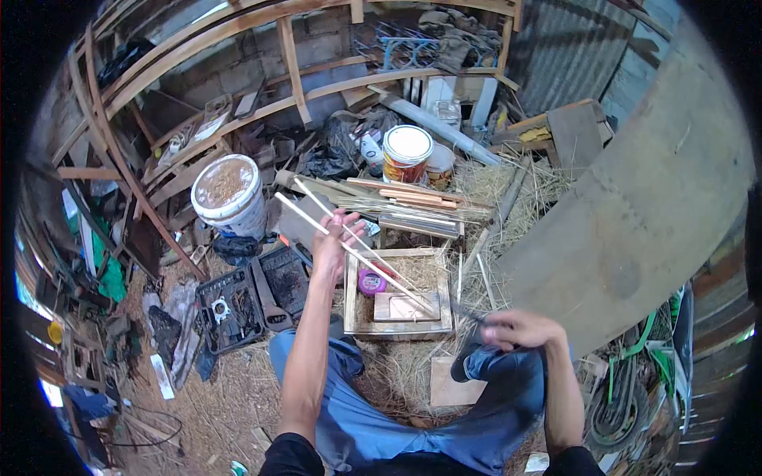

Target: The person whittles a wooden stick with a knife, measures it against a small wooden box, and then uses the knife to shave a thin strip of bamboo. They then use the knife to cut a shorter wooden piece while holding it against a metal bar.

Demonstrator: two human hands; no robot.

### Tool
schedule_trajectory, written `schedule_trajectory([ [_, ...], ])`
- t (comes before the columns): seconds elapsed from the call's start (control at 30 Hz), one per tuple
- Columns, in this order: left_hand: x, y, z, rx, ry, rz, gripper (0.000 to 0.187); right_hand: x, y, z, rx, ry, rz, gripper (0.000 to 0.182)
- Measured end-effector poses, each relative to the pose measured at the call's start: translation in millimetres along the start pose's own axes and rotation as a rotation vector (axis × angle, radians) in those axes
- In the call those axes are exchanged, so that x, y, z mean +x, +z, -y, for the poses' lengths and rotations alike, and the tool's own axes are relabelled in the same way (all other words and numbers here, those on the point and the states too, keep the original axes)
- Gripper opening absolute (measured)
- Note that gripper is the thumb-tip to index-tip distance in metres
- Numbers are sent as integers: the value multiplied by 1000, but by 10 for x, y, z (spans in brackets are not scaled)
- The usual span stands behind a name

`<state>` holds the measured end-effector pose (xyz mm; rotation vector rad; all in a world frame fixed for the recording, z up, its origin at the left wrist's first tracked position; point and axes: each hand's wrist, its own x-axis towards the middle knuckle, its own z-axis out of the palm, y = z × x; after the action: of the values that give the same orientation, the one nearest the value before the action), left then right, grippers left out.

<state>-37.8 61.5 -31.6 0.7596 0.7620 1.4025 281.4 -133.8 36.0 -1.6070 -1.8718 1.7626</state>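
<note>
Two long pale wooden sticks (371, 263) slant from the upper left down to a wooden box frame (398, 328). My left hand (340, 238) is wrapped round them near their upper part. On the right, my right hand (514, 328) is closed round the handle of a dark knife-like tool (464, 314), whose blurred blade points left to the lower ends of the sticks. Whether blade and sticks touch cannot be made out. Inside the frame lie a round purple object (371, 282) and a small light wooden block (405, 307).
An open black tool case (230, 305) lies left of the box. Two lidded buckets (228, 190) (407, 151) and a pile of wood strips (413, 197) stand beyond it. A large board (627, 198) leans at the right, above a green-framed wheel (617, 412).
</note>
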Motion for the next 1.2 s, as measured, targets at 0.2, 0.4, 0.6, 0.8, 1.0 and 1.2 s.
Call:
schedule_trajectory([
  [0.2, -115, 274, 252, -5, -142, 139, 28, 986, 149, 105, -75, -309, -558, 32],
  [0.4, -173, 272, 422, 47, -159, 110, 34, 975, 292, 157, 11, -169, -552, 25],
  [0.6, -334, 507, 336, 314, 71, 149, 33, 1091, 371, -9, -101, -157, -772, 20],
  [0.8, -193, 180, 340, -185, -162, -382, 34, 1231, 49, -326, 79, -159, -1044, 13],
  [1.0, 159, -471, 605, -581, -384, -553, 21, 1305, -301, -469, 1185, -728, -1067, 13],
  [1.2, 494, -1016, 590, -445, -29, -796, 18, 1207, -791, -961, 1219, -701, -1281, 7],
])
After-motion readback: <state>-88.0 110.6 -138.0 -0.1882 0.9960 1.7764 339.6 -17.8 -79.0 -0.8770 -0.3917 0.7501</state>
